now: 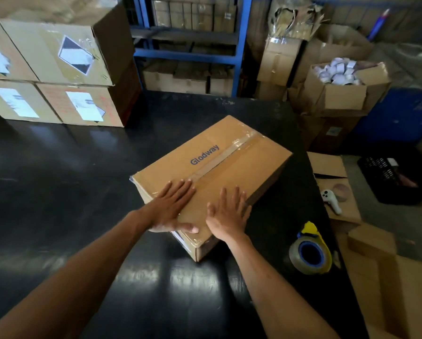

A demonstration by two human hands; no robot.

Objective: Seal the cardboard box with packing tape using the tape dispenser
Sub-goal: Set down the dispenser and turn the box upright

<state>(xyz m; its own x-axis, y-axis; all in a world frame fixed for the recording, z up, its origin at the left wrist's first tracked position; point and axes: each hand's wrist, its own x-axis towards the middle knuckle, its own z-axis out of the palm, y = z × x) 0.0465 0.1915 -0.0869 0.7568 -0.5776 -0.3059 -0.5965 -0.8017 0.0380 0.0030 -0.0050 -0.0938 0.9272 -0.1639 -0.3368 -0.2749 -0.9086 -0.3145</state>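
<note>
A brown cardboard box (229, 157) printed "Glodway" lies on the black table (83, 179), flaps closed, with a strip of clear tape (226, 155) running along its centre seam. My left hand (174, 207) lies flat on the near end of the box top, thumb hooked over the near edge. My right hand (229, 214) rests flat beside it, fingers spread, holding nothing. The tape dispenser (311, 250), yellow and blue with a roll of clear tape, lies on the table to the right of the box, apart from both hands.
Stacked labelled cartons (53, 69) stand at the table's back left. Blue shelving (193, 45) rises behind the table. Open boxes (342, 91) and flattened cardboard (376, 277) crowd the floor at right, with a white handheld device (331, 200) and a black crate (395, 177).
</note>
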